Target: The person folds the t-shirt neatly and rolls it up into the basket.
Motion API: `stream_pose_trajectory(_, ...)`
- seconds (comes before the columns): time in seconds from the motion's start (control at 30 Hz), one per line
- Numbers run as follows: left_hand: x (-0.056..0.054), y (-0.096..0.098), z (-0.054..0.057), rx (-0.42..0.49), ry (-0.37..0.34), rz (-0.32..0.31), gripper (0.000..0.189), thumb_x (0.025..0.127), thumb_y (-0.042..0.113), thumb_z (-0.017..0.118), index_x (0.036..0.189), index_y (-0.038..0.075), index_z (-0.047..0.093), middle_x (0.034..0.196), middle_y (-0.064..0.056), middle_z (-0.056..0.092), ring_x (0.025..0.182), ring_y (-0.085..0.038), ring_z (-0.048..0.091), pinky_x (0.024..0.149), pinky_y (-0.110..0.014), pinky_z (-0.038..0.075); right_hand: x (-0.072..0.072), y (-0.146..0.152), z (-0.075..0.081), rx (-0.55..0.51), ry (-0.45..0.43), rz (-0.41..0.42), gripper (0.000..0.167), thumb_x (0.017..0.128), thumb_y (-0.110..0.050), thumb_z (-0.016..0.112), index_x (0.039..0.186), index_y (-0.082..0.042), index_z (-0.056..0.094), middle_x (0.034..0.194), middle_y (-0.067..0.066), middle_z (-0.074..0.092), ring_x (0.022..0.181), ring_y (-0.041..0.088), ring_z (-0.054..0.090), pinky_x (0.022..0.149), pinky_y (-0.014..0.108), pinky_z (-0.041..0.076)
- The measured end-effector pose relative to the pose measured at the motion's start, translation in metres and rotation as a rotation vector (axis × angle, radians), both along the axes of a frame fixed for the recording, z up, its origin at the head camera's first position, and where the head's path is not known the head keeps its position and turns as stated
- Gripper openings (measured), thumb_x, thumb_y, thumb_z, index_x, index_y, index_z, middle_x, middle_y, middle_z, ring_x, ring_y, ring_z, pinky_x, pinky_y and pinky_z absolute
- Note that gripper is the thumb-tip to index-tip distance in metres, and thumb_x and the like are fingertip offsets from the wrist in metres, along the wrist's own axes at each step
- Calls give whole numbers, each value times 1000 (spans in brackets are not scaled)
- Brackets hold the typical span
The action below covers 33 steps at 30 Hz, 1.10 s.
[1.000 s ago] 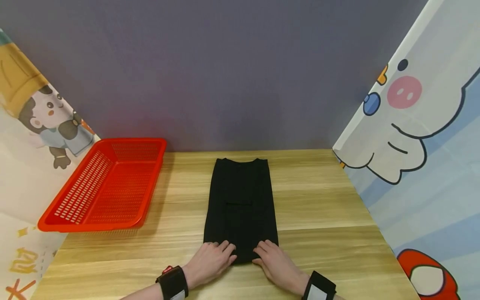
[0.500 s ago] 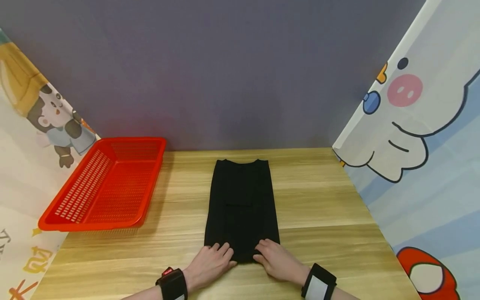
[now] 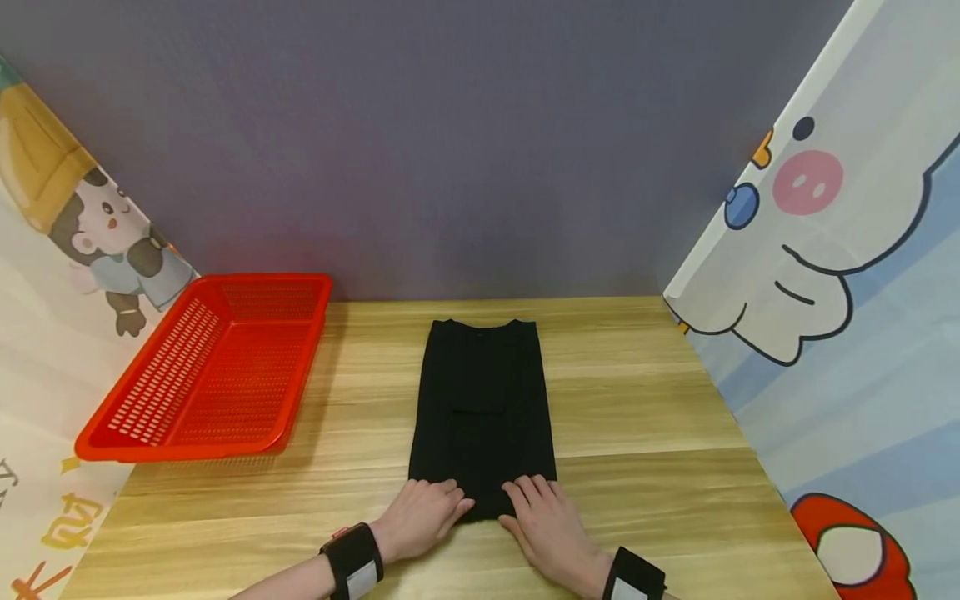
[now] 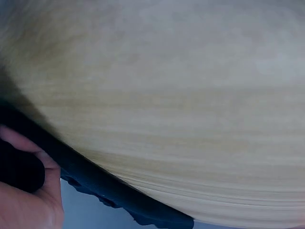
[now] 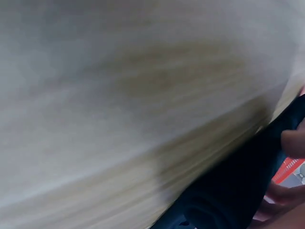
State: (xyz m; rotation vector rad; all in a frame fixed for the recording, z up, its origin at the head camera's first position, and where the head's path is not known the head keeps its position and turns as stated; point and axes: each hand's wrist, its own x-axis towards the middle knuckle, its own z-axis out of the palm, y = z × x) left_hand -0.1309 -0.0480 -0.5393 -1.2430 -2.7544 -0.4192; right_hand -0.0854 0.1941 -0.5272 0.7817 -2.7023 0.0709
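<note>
A black shirt point(image 3: 482, 375) lies on the wooden table with its sides tucked in and its scooped neckline at the far end. A short horizontal line crosses its middle. My left hand point(image 3: 423, 517) grips the near left corner, and dark cloth shows between its fingers in the left wrist view. At the near right corner, my right hand point(image 3: 551, 529) pinches the hem; in the right wrist view the thumb point(image 5: 294, 143) and fingers lie on either side of the cloth point(image 5: 238, 176). Part of the hem is hidden under both hands.
A red plastic basket point(image 3: 281, 442) with perforated sides stands on the left of the table point(image 3: 637, 400). A grey panel point(image 3: 487, 150) rises behind the table's far edge. Cartoon-printed sheets point(image 3: 810, 317) border both sides.
Both hands have shifted slightly at the shirt's near edge, and the right fingers look straighter and more spread. The near hem sits a little farther from me. The basket has not moved.
</note>
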Motion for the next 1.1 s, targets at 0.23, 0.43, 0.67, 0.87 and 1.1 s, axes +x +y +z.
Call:
stream_pose_trajectory(0.23, 4, -2, -3, -37, 278, -21, 32, 104, 43, 51, 82, 22, 60, 74, 10, 57, 56, -6, 50, 49, -21, 34, -9, 2, 1, -79, -70, 85, 13, 94, -23, 69, 102, -13, 68, 91, -5, 61, 84, 11, 56, 72, 30, 50)
stream_pose_trajectory(0.43, 8, -3, -3, -91, 450, -13, 46, 92, 63, 58, 111, 21, 65, 97, 7, 62, 83, -13, 58, 70, -29, 47, -20, 5, 10, -177, -358, 103, 18, 103, -19, 55, 99, -10, 70, 89, -4, 65, 83, 13, 60, 73, 32, 51)
stream_pose_trajectory(0.67, 9, 1, -6, -130, 477, 18, 33, 95, 53, 58, 91, 21, 60, 90, 7, 58, 77, -12, 57, 60, -27, 44, -30, 7, 17, -231, -549, 105, 22, 105, -19, 51, 98, -9, 69, 89, -3, 67, 83, 11, 62, 75, 31, 52)
stream_pose_trajectory(0.87, 2, 6, -5, -87, 345, 36, 27, 100, 41, 59, 82, 21, 58, 79, 7, 56, 64, -11, 55, 48, -22, 32, -25, 8, 18, -201, -538, 56, 33, 105, -40, 50, 118, -13, 65, 109, -2, 66, 99, 14, 61, 88, 40, 51)
stream_pose_trajectory(1.1, -6, 5, -1, -40, 183, 14, 31, 103, 36, 54, 75, 22, 57, 72, 10, 53, 53, -7, 48, 44, -19, 20, -17, 9, 8, -75, -277, 101, 42, 97, -49, 61, 123, -15, 60, 110, -4, 60, 96, 11, 55, 79, 32, 49)
